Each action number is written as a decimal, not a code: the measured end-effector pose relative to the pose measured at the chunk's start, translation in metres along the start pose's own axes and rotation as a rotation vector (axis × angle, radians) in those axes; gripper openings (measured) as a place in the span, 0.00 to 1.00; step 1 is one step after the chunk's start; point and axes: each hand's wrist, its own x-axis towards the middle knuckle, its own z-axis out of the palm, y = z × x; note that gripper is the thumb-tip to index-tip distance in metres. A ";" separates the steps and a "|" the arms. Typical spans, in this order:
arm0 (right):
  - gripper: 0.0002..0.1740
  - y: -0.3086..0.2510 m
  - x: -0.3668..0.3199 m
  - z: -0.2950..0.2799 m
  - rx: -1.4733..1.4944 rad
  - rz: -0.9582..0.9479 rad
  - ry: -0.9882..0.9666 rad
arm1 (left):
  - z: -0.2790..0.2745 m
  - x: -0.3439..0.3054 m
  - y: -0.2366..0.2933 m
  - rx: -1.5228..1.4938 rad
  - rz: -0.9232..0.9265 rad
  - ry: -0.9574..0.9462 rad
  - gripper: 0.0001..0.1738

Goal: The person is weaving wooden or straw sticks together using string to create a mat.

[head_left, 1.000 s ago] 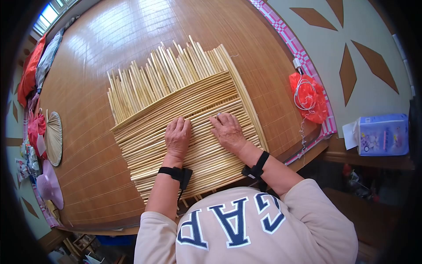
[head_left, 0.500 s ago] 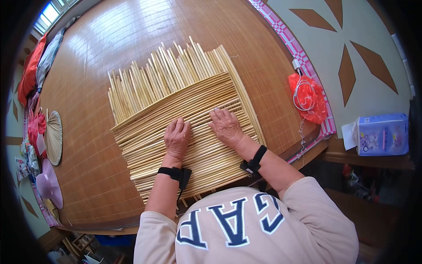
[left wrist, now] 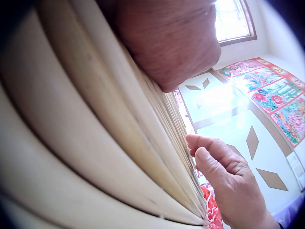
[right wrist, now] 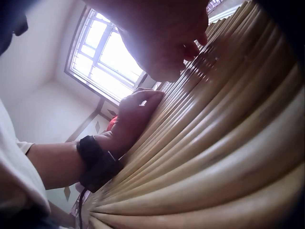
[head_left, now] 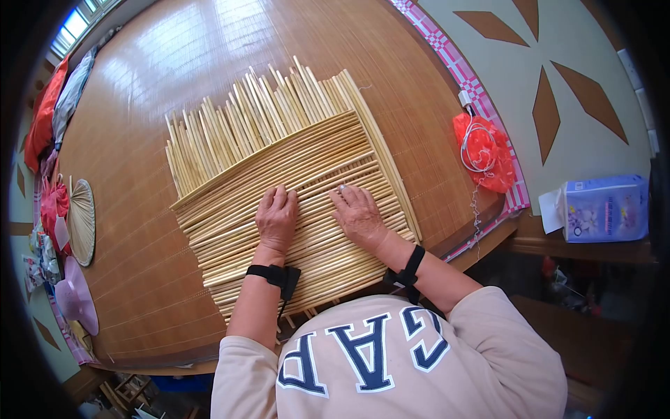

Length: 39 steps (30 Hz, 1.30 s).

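Note:
A broad layer of pale, slender wooden sticks (head_left: 279, 279) lies side by side across the table, crossing over other sticks (head_left: 230, 133) whose uneven ends fan out at the far side. On the middle of this layer rests my left hand (head_left: 276, 218), palm down, fingers stretched forward and loosely bent. My right hand (head_left: 359, 215) lies to its right, its fingertips on the sticks beside a narrow dark gap in the row. In the right wrist view the left hand (right wrist: 133, 114) touches the sticks with its fingertips. The right palm is hidden.
A straw fan (head_left: 82, 222) and a lilac hat (head_left: 75, 297) lie along the left edge of the brown mat (head_left: 139, 279). At the right edge are a red plastic bag (head_left: 485, 157) with a white cable and a blue tissue pack (head_left: 606, 208). Long sticks (head_left: 384, 153) border the layer's right side.
My right hand reached forward over the sticks, then drew back a little. A pale stick near its fingertips now lies on the far side of the gap. The left hand stays in place.

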 end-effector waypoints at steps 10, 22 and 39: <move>0.25 -0.001 0.008 0.000 -0.013 0.029 -0.035 | -0.002 0.003 0.002 0.010 0.016 -0.008 0.06; 0.22 0.003 0.025 0.006 0.036 0.088 -0.112 | 0.001 -0.001 -0.003 -0.006 0.051 0.005 0.07; 0.40 0.017 0.020 0.034 -0.074 0.045 -0.274 | -0.045 -0.036 -0.003 0.056 -0.247 -0.576 0.36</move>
